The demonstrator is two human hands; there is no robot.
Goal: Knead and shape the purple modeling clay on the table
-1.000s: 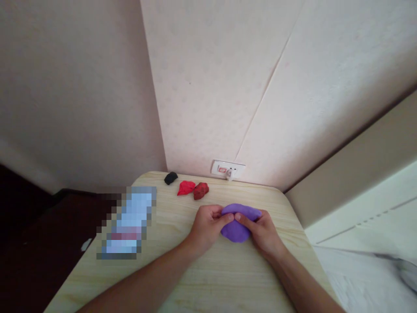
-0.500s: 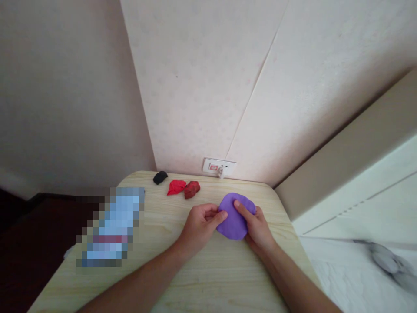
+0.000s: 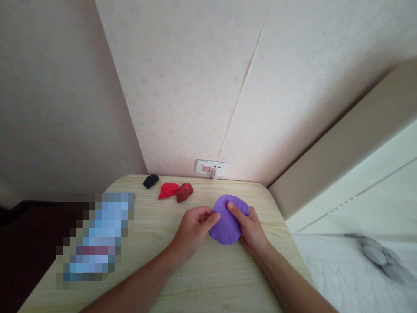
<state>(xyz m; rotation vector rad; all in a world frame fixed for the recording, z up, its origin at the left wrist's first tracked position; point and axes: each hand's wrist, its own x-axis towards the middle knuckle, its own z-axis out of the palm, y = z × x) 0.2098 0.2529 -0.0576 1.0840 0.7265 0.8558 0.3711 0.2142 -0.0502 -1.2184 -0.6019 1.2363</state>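
A flattened purple lump of clay (image 3: 225, 221) is held between both hands just above the light wooden table (image 3: 202, 282). My left hand (image 3: 193, 229) pinches its left edge with thumb and fingers. My right hand (image 3: 249, 228) grips the right side, thumb pressed on the front face and fingers curled behind it. The clay faces me as a rounded disc.
At the table's far edge lie a small black clay piece (image 3: 150, 181), a bright red piece (image 3: 168, 190) and a darker red piece (image 3: 184, 192). A blurred-out object (image 3: 97, 237) lies at the left. A wall socket (image 3: 211, 167) sits behind; a bed (image 3: 358, 269) is to the right.
The purple clay has gone from folded over to an open rounded disc facing me. Both hands keep hold of it; the view has shifted slightly.
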